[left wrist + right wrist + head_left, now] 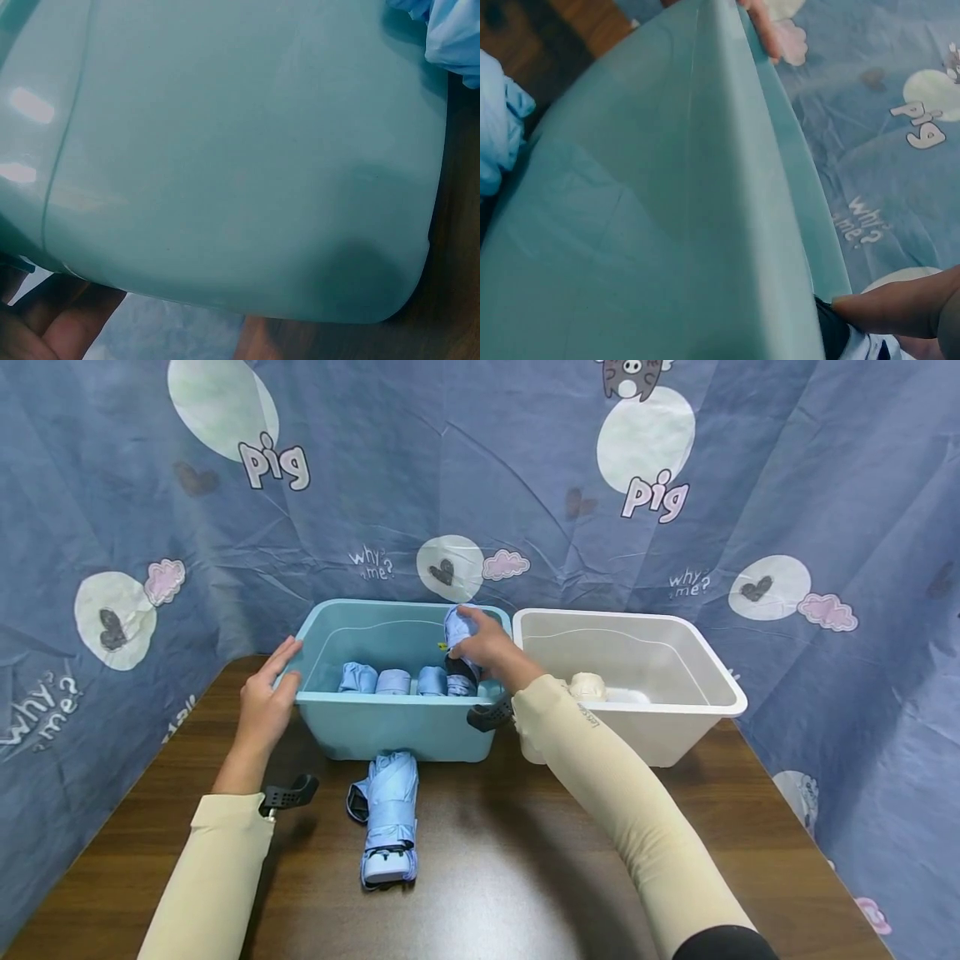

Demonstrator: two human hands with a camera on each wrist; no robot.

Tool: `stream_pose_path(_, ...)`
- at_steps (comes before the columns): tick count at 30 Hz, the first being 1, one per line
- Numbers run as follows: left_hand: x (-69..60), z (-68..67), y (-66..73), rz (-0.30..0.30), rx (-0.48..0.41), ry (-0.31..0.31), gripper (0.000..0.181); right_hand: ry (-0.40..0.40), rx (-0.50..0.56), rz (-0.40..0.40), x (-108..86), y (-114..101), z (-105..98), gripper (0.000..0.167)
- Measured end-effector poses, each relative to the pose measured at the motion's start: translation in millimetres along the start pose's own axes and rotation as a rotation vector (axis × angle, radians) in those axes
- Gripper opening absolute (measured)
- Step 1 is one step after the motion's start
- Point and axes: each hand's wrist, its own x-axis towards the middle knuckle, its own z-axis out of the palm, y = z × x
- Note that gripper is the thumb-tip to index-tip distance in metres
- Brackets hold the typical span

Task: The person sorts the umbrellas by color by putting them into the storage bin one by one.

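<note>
My right hand (487,647) grips a folded blue umbrella (459,628) with a dark band, standing roughly upright inside the right end of the teal bin (397,727). In the right wrist view, its thumb (900,304) presses on the umbrella behind the bin's rim. At the bin's left front corner, my left hand (266,697) touches the rim with fairly straight fingers. Several rolled blue umbrellas (393,682) stand in a row along the bin's front wall. Another folded blue umbrella (392,818), its white end towards me, lies on the table before the bin.
A white bin (637,727) stands close to the teal bin's right side, with cream rolled bundles (587,687) inside. Both bins sit on a brown wooden table (480,860). A blue printed cloth (480,485) hangs behind them.
</note>
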Motion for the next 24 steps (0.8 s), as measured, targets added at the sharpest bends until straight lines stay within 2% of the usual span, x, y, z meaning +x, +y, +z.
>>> stream_pose_path(4, -0.8, 0.7, -0.3, -0.008, -0.005, -0.012, 0.047, 0.033, -0.058, 0.007, -0.9, 1, 1, 0.076)
stream_pose_path(8, -0.7, 0.2, 0.5, -0.009, -0.002, -0.014, 0.047, 0.049, -0.068, -0.014, -2.7, 2, 1, 0.071)
stream_pose_path(17, -2.5, 0.0, 1.3, -0.008, 0.006, -0.013, 0.047, -0.021, 0.009, -0.010, -9.3, 2, -4, 0.068)
stream_pose_path(24, -2.4, -0.4, 0.8, -0.012, 0.005, -0.014, 0.048, -0.028, 0.039, -0.040, -20.5, -3, -9, 0.064)
